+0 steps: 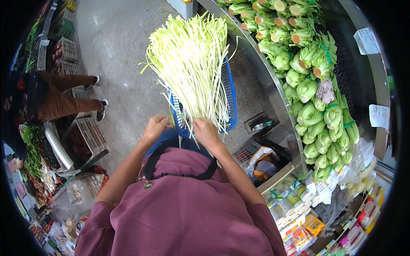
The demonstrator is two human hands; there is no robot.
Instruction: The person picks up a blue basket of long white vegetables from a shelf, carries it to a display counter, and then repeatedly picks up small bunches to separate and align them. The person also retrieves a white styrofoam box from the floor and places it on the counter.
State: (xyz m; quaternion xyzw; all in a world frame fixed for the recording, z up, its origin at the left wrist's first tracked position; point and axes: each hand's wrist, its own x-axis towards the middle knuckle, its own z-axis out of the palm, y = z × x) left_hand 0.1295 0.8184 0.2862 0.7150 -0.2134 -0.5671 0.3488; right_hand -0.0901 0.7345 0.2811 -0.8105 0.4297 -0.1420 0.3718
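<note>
A big heap of long, thin, pale stalks (192, 60) with yellow-green tips, which look like blanched chives, lies across a blue plastic basket (234, 92) in front of me. The tips fan out past its far rim. My right hand (205, 130) is closed at the near, white ends of the heap, and a few stalk ends poke out below its fingers. Just left of the basket's near corner is my left hand (157, 127), raised off the heap with its fingers curled together. Whether something thin is pinched in it cannot be made out.
To the right, a metal-edged display counter (272, 75) bears celtuce stems (282, 22) and bundled green heads (307, 89), with a grey glove (325, 91) on them. A person (69, 96) stands at left beside plastic crates (91, 136). An open bag (264, 166) sits near my right.
</note>
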